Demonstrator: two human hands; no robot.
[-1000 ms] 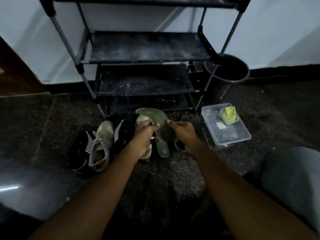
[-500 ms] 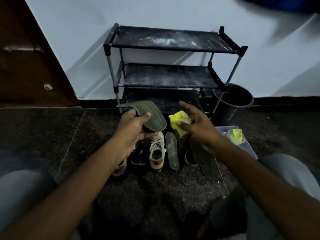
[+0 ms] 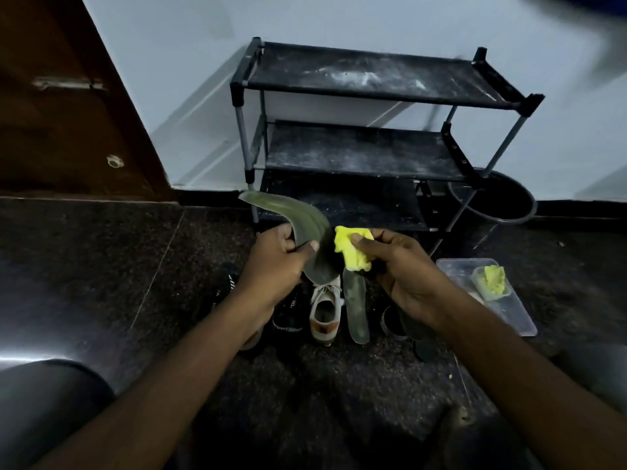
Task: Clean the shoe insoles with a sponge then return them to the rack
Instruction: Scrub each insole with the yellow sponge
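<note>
Pinching the yellow sponge [image 3: 351, 252], the right hand [image 3: 402, 278] keeps its grip clamped on it, right at the edge of the green insole [image 3: 307, 228]. The left hand [image 3: 274, 262] has its grip curled round that insole, held above the floor. At 6 o'clock a second insole [image 3: 356, 307] lies beside a white shoe [image 3: 325, 312]. At 3 o'clock a clear tray [image 3: 509, 318] holds a small tub [image 3: 488, 295] with a yellow lump [image 3: 493, 279] in it. At 12 o'clock stands the rack [image 3: 373, 96]; at 1 o'clock is a black bucket [image 3: 524, 212], its inside too dark to read.

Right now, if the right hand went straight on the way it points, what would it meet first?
Probably the insole held in the left hand. The right hand, pinching the sponge, points left at it; the sponge looks nearly touching, though depth is unclear.
</note>
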